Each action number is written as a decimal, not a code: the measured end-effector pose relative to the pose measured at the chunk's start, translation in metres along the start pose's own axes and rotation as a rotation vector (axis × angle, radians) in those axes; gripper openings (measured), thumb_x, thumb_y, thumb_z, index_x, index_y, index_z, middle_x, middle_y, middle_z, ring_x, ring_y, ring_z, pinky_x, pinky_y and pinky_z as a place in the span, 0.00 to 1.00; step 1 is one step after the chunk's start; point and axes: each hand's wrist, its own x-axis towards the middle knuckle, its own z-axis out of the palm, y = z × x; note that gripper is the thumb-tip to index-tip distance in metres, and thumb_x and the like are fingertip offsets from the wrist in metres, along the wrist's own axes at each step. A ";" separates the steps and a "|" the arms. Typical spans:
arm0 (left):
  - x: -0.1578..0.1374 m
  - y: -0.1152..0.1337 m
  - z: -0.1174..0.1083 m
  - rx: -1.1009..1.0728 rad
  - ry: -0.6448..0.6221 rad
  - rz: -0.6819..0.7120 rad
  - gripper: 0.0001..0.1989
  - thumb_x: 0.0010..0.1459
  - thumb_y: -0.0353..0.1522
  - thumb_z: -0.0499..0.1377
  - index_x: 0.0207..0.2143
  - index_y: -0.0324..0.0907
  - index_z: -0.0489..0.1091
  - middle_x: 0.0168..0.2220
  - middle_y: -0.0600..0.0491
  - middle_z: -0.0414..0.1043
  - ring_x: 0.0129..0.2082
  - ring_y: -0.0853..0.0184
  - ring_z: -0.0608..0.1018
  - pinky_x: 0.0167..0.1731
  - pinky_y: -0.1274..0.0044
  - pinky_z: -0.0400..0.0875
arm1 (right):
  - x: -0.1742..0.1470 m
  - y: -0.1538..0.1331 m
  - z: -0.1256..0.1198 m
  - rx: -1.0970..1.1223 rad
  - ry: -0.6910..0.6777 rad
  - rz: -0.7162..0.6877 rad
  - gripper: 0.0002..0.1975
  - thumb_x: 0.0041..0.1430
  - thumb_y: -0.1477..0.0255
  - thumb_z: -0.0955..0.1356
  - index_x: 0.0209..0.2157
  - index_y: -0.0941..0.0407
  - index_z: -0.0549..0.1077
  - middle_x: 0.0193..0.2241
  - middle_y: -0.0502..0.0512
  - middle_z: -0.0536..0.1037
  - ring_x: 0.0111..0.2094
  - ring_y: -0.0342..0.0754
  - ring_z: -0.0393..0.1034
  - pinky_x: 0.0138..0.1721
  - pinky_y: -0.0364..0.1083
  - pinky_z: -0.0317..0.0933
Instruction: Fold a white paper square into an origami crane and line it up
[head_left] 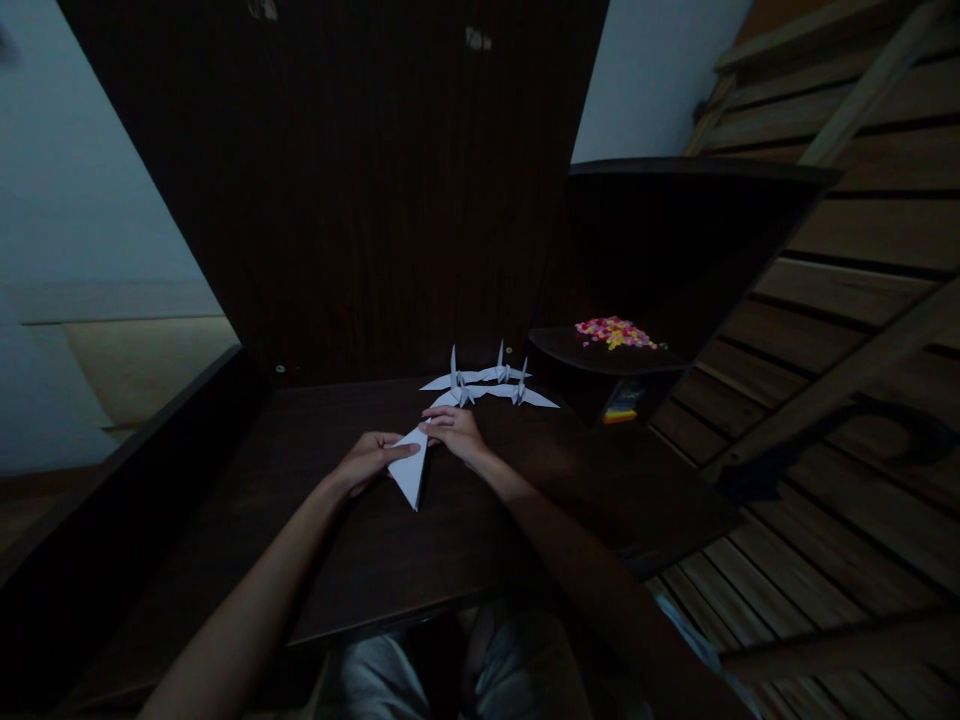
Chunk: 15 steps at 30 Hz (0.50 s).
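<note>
A folded piece of white paper (409, 475), pointed at its lower end, is held between my two hands above the dark desk. My left hand (369, 460) grips its left side, the thumb lying across the front face and the other fingers behind. At the upper right corner, my right hand (456, 432) pinches the paper between thumb and fingers. Just beyond my hands stand several white paper cranes (517, 392) with wings spread and touching or overlapping. My right hand partly hides the nearest crane.
The dark wooden desk (330, 580) has a tall back panel (375, 200) and a raised left side (112, 490). On a corner shelf (555, 345) at the right lies a pile of small pink, red and yellow pieces (615, 332). A small colourful box (621, 402) sits below. Wooden slats (862, 300) stand at right.
</note>
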 end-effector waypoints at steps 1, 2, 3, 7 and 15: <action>0.000 0.000 0.001 0.005 -0.001 0.014 0.16 0.38 0.40 0.69 0.26 0.36 0.76 0.23 0.51 0.74 0.22 0.69 0.73 0.22 0.79 0.63 | 0.000 0.000 0.002 0.001 -0.003 0.001 0.16 0.38 0.72 0.76 0.32 0.60 0.75 0.23 0.50 0.77 0.23 0.43 0.72 0.25 0.43 0.70; 0.000 -0.001 0.002 0.001 0.016 0.032 0.16 0.38 0.40 0.69 0.26 0.36 0.75 0.23 0.51 0.74 0.21 0.69 0.72 0.22 0.79 0.63 | -0.001 0.001 0.003 0.006 -0.006 0.009 0.16 0.37 0.71 0.76 0.31 0.60 0.75 0.23 0.51 0.77 0.23 0.43 0.72 0.24 0.43 0.69; 0.000 -0.001 0.003 -0.006 0.036 0.046 0.16 0.38 0.40 0.70 0.26 0.37 0.75 0.23 0.52 0.74 0.21 0.69 0.72 0.23 0.79 0.62 | -0.001 0.001 0.004 0.014 -0.012 0.023 0.16 0.36 0.70 0.77 0.30 0.60 0.74 0.23 0.51 0.77 0.23 0.43 0.71 0.24 0.42 0.69; 0.000 -0.001 0.001 -0.015 0.066 0.059 0.15 0.37 0.39 0.70 0.26 0.37 0.75 0.23 0.52 0.74 0.21 0.69 0.72 0.23 0.79 0.62 | -0.001 0.003 0.005 0.017 -0.063 0.063 0.16 0.34 0.67 0.77 0.23 0.61 0.72 0.19 0.51 0.75 0.19 0.42 0.70 0.21 0.41 0.67; 0.001 0.001 0.005 -0.117 0.111 0.070 0.16 0.40 0.41 0.68 0.25 0.36 0.76 0.23 0.49 0.76 0.21 0.67 0.74 0.23 0.78 0.64 | -0.004 -0.002 0.007 -0.012 -0.106 0.057 0.13 0.42 0.65 0.75 0.24 0.60 0.72 0.17 0.49 0.72 0.18 0.40 0.66 0.19 0.39 0.63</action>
